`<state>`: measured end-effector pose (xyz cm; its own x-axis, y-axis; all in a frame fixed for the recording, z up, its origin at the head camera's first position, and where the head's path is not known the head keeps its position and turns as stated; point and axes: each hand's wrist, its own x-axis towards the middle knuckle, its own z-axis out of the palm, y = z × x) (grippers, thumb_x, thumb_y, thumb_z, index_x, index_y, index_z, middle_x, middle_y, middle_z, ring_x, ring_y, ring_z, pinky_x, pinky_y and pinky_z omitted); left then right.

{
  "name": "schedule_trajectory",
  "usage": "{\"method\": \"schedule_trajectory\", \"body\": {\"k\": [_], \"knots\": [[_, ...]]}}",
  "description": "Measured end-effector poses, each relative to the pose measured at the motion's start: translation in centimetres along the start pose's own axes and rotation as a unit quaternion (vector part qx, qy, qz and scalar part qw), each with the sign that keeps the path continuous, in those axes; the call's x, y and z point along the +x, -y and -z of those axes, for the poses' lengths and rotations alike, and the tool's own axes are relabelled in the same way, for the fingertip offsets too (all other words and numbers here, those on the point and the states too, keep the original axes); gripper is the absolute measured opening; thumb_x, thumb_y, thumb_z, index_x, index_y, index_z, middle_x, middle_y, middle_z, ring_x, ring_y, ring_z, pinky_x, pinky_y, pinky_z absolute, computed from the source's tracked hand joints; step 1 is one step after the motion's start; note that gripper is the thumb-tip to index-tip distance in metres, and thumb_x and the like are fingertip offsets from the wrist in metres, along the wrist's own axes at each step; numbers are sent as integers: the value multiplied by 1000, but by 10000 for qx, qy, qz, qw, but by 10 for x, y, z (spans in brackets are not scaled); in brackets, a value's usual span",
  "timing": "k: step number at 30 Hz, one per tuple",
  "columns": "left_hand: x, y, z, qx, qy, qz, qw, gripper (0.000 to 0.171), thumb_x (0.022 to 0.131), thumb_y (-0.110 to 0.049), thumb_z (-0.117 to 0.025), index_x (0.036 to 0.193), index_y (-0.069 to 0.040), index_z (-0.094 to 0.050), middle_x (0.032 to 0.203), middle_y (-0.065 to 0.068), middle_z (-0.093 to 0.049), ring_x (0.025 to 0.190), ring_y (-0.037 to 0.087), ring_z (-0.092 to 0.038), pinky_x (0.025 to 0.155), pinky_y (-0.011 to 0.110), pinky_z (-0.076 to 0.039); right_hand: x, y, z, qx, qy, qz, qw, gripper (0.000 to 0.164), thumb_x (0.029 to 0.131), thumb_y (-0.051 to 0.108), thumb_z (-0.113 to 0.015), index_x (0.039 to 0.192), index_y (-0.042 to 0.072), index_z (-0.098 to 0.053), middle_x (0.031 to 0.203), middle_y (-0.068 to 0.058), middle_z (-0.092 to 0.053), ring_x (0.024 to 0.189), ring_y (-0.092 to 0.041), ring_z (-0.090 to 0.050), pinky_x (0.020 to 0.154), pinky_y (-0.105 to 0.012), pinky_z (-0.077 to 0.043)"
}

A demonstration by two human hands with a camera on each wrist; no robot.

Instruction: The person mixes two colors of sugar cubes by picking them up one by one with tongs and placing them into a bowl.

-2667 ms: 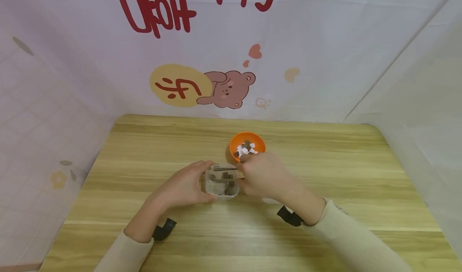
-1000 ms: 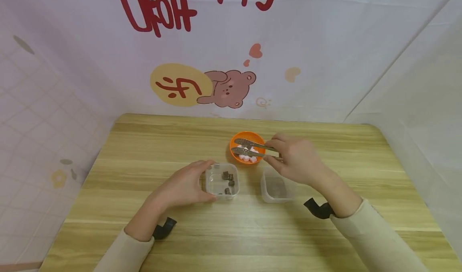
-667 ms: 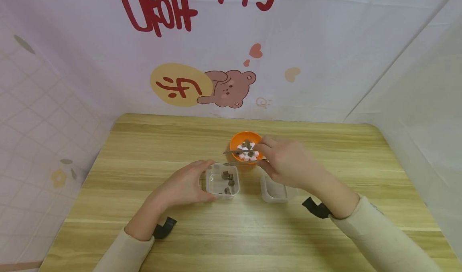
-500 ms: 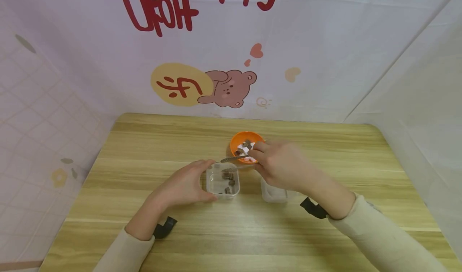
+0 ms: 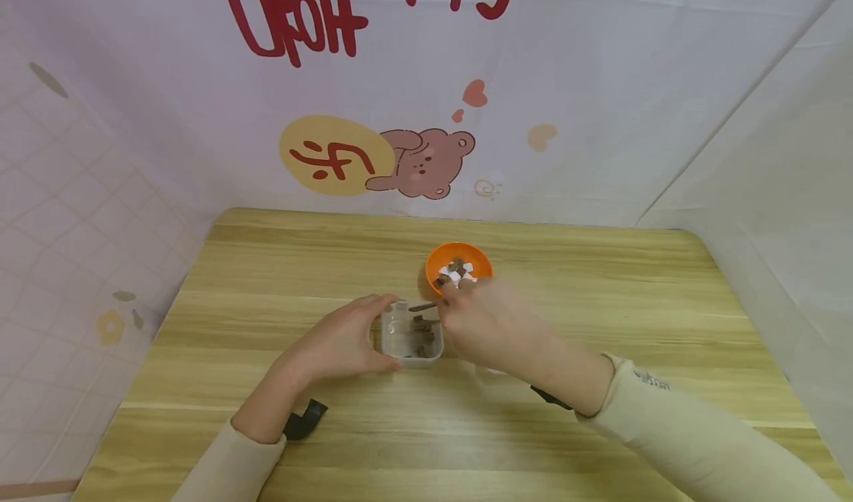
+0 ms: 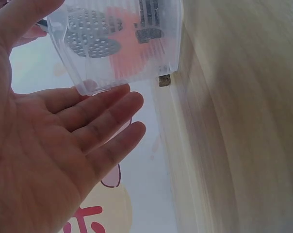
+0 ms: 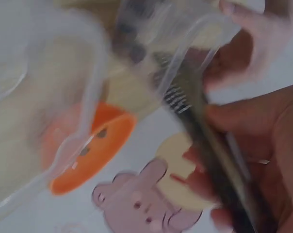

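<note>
My left hand (image 5: 343, 339) holds a clear square plastic container (image 5: 412, 362) between thumb and fingers, on its left side. Several small brown cubes (image 5: 429, 337) lie in it. My right hand (image 5: 501, 330) grips metal tongs (image 7: 204, 138), whose perforated tips reach over and into the container; in the head view the hand covers most of them. Whether the tips pinch a cube is too blurred to tell. An orange bowl (image 5: 458, 248) of mixed white and brown cubes (image 5: 455, 273) stands just behind the right hand. In the left wrist view one brown cube (image 6: 164, 80) shows beside the container.
A second clear container (image 7: 93, 77) stands under the right forearm, mostly hidden in the head view. All stands on a wood-grain table (image 5: 320, 250), with a printed cloth (image 5: 566, 58) behind and at the sides. Black straps (image 5: 306, 419) hang by the wrists.
My right hand has swung the tongs from above the orange bowl left and toward me, into the held container. My left hand and the container have stayed put.
</note>
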<state>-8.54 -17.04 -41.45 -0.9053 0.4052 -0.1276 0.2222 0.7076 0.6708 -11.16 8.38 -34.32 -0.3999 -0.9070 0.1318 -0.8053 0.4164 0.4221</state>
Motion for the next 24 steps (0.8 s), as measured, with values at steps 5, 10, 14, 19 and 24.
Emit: {"method": "schedule_trajectory", "body": {"k": [5, 10, 14, 19, 24], "knots": [[-1, 1, 1, 23, 10, -28, 10000, 99, 74, -41, -94, 156, -8, -48, 156, 9, -52, 143, 29, -49, 115, 51, -43, 8, 15, -2, -257, -7, -126, 9996, 16, 75, 5, -71, 64, 13, -63, 66, 0, -53, 52, -14, -41, 43, -25, -34], [-1, 2, 1, 6, 23, -87, 10000, 99, 76, -40, -94, 157, -7, -47, 156, 9, -51, 143, 29, -49, 115, 51, -43, 12, 19, -8, -345, -38, -260, 9991, 19, 76, 6, -71, 61, 14, -63, 66, 0, -55, 51, -15, -45, 42, -26, -36], [-1, 1, 1, 21, 30, -44, 10000, 100, 76, -40, -93, 158, -8, -46, 157, 10, -50, 143, 30, -49, 115, 52, -43, 13, 18, -9, -340, 10, -237, 9991, 22, 77, 5, -69, 59, 15, -59, 66, 0, -54, 51, -13, -42, 41, -26, -35], [0, 0, 0, -24, 31, -7, 10000, 100, 76, -39, -93, 158, -8, -46, 157, 9, -50, 143, 30, -49, 114, 53, -43, 15, 16, -11, -329, -10, -244, 9992, 22, 74, 5, -70, 58, 15, -59, 64, 1, -54, 50, -12, -39, 41, -26, -36], [0, -1, 0, -4, 40, 64, 10000, 99, 75, -40, -93, 158, -9, -46, 157, 9, -50, 144, 29, -48, 115, 52, -42, 13, 11, -10, 3, 122, -226, 9997, 18, 74, 10, -76, 62, 15, -62, 66, 1, -56, 51, -13, -43, 41, -26, -38]]}}
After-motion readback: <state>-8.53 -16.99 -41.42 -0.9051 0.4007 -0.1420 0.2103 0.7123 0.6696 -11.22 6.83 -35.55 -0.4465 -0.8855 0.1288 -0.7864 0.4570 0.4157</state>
